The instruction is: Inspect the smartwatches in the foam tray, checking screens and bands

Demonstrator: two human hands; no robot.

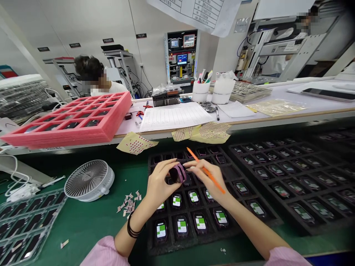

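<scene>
My left hand [159, 181] is closed around a small dark device with a purple frame [180, 173], tilted on edge above the black foam tray [191, 244]. Close to its right side is my right hand [209, 179], with a slim orange stick [205, 170] lying between thumb and fingers and slanting up to the left. The right fingertips are at the device's purple edge; whether they press on it I cannot tell. Below both hands, the tray's compartments hold several similar devices, such as a watch-like one [200, 222] with a green-and-white face.
Another black tray of devices [285, 173] lies to the right. On the left are a white fan [89, 181], scattered small tabs [129, 204] and a clear plastic tray [33, 212]. A shelf above bears a pink foam tray [107, 125] and papers [176, 116]. A person sits beyond.
</scene>
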